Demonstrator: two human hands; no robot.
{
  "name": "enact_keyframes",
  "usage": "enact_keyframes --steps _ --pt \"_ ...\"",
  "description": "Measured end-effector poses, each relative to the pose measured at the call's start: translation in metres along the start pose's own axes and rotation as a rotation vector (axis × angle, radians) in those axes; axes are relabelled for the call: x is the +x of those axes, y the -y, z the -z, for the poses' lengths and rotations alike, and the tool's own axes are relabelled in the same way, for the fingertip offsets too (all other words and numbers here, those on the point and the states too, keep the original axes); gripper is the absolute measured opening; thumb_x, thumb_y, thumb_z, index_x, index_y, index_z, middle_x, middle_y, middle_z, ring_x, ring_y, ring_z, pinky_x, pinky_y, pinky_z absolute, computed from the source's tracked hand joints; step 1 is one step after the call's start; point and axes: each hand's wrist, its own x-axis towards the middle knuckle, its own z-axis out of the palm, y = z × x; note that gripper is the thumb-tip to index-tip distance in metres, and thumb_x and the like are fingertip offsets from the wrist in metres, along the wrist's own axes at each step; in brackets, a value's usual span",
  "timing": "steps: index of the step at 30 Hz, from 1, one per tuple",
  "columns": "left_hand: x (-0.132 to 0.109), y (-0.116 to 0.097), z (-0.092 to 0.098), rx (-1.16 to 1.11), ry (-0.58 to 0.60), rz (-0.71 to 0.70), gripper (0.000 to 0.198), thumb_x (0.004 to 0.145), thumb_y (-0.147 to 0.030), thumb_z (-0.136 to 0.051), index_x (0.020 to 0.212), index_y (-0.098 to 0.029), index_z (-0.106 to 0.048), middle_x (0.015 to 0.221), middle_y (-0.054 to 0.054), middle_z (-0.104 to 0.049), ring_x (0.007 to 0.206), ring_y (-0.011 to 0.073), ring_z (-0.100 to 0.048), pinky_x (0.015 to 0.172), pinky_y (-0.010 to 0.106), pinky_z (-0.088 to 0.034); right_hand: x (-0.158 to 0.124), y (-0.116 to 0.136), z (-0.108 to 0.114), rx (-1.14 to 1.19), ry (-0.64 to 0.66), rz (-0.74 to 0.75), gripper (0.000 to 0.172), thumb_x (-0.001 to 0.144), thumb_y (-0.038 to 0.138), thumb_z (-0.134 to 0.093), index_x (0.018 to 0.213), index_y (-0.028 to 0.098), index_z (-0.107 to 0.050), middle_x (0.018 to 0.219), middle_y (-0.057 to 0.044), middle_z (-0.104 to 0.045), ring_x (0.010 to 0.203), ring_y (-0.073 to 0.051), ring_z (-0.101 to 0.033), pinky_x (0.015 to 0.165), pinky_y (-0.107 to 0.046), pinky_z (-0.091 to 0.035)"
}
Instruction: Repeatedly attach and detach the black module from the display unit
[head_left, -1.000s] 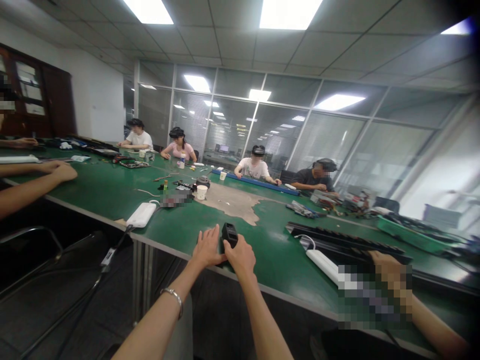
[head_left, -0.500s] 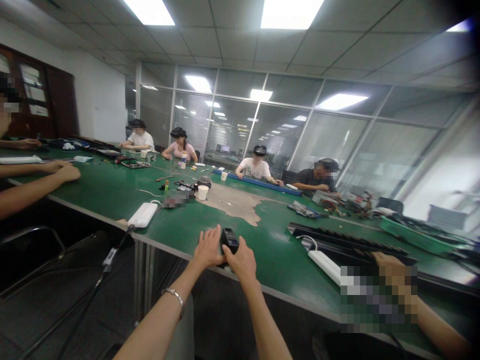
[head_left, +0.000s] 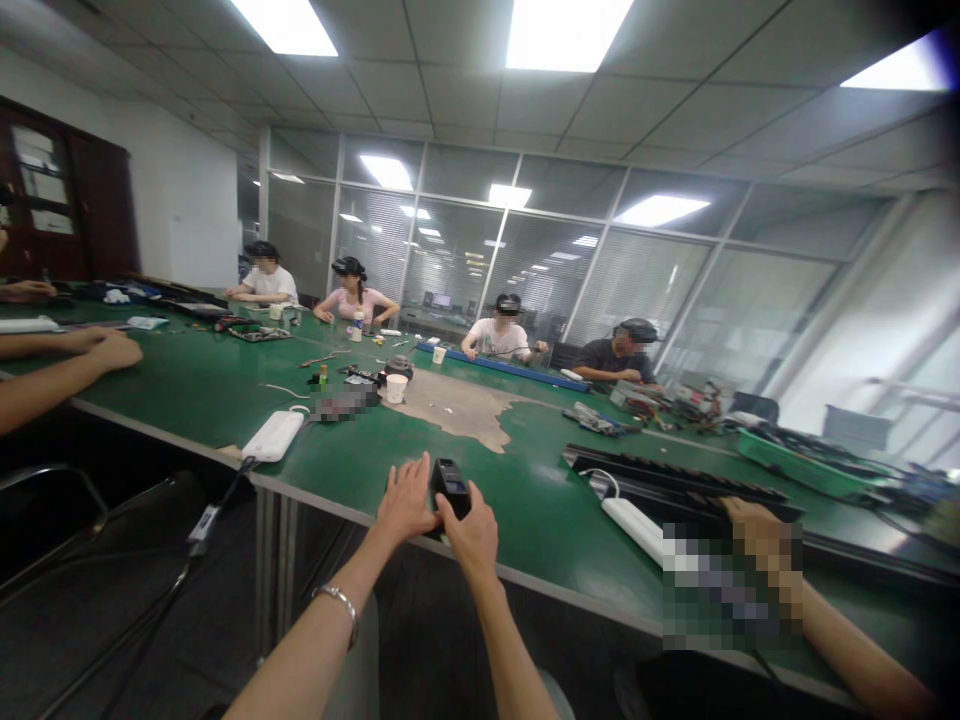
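Green table [head_left: 352, 458], glass partition [head_left: 450, 248], apparent device [head_left: 451, 486]

Light came from 3 bright ceiling panels [head_left: 566, 30], blown out to plain white, the rightmost fringed violet beside a blackened corner. The glass partition [head_left: 652, 270] mirrored smaller glare patches, and the green table [head_left: 540, 530] took a soft sheen. Shadow dulled the floor [head_left: 184, 650]; wide-angle distortion tilted uprights, and the outer edges blurred
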Motion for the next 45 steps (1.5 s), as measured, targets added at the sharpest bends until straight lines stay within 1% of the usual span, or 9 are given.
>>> enact_keyframes --steps 6,11,15,19,24,32,37,42,45 --pt "0.001 0.0 0.0 -0.007 0.008 0.003 0.089 0.078 -0.048 -0.047 0.152 -0.013 -0.011 0.152 0.014 -0.031 0.14 0.0311 -0.024 0.116 0.049 -0.012 0.003 0.01 0.002 -0.059 0.02 -0.031 0.052 0.085 0.054 -0.051 0.119 0.016 -0.06 0.101 -0.014 -0.069 0.097 -0.025 -0.064 0.084 -0.031 -0.044" --pt "0.002 0.002 -0.004 0.0 0.004 -0.009 0.085 0.078 -0.038 -0.045 0.152 -0.013 -0.011 0.152 0.013 -0.031 0.14 0.029 -0.025 0.116 0.048 -0.013 0.004 0.021 0.004 -0.15 -0.015 -0.047 0.061 0.081 0.06 -0.053 0.123 0.015 -0.056 0.099 -0.015 -0.068 0.094 -0.027 -0.064 0.081 -0.034 -0.044" --pt "0.004 0.006 -0.008 0.007 -0.013 -0.007 0.085 0.078 -0.046 -0.046 0.15 -0.012 -0.017 0.151 0.014 -0.033 0.139 0.0306 -0.026 0.116 0.048 -0.013 0.009 0.03 0.008 -0.141 -0.002 -0.06 0.049 0.084 0.053 -0.053 0.116 0.017 -0.061 0.094 -0.014 -0.068 0.089 -0.025 -0.064 0.079 -0.033 -0.044" --pt "0.005 0.008 -0.009 0.012 -0.005 -0.027 0.089 0.075 -0.057 -0.052 0.148 -0.014 -0.024 0.15 0.014 -0.035 0.138 0.032 -0.027 0.116 0.05 -0.014 0.015 0.033 0.018 -0.027 -0.117 -0.013 0.051 0.085 0.054 -0.051 0.12 0.017 -0.059 0.099 -0.013 -0.068 0.095 -0.025 -0.063 0.083 -0.031 -0.043" --pt "0.003 0.008 -0.007 0.017 -0.007 -0.018 0.086 0.071 -0.069 -0.057 0.141 -0.022 -0.038 0.15 0.012 -0.035 0.139 0.0339 -0.026 0.115 0.055 -0.012 0.024 0.013 0.029 0.083 -0.237 -0.06 0.055 0.086 0.057 -0.047 0.121 0.017 -0.058 0.102 -0.012 -0.069 0.096 -0.026 -0.063 0.082 -0.031 -0.043" --pt "0.003 0.008 -0.006 0.011 -0.029 -0.055 0.069 0.072 -0.072 -0.056 0.125 -0.027 -0.058 0.148 0.008 -0.038 0.138 0.0346 -0.027 0.114 0.057 -0.012 0.019 -0.029 0.019 -0.1 -0.188 -0.175 0.054 0.086 0.057 -0.048 0.12 0.017 -0.059 0.096 -0.013 -0.069 0.09 -0.029 -0.063 0.076 -0.033 -0.043" --pt "0.003 0.007 -0.006 0.03 -0.027 -0.065 0.064 0.074 -0.071 -0.055 0.121 -0.028 -0.062 0.148 0.008 -0.038 0.138 0.0351 -0.026 0.114 0.058 -0.014 0.011 -0.035 0.014 -0.148 -0.153 -0.122 0.055 0.085 0.052 -0.051 0.122 0.012 -0.057 0.1 -0.016 -0.068 0.096 -0.028 -0.062 0.081 -0.033 -0.041" --pt "0.003 0.007 -0.007 0.038 -0.026 -0.077 0.066 0.073 -0.073 -0.054 0.121 -0.028 -0.062 0.147 0.009 -0.039 0.138 0.0347 -0.027 0.114 0.057 -0.015 0.007 -0.036 0.014 -0.206 -0.184 -0.065 0.073 0.083 0.054 -0.054 0.134 0.003 -0.045 0.114 -0.022 -0.063 0.106 -0.031 -0.057 0.089 -0.034 -0.039" --pt "0.002 0.008 -0.007 0.041 -0.023 -0.078 0.067 0.072 -0.073 -0.056 0.122 -0.028 -0.062 0.148 0.009 -0.038 0.138 0.0348 -0.026 0.114 0.057 -0.015 0.007 -0.036 0.014 -0.207 -0.152 -0.071 0.065 0.084 0.053 -0.052 0.13 0.006 -0.05 0.109 -0.02 -0.065 0.105 -0.03 -0.057 0.087 -0.034 -0.04"
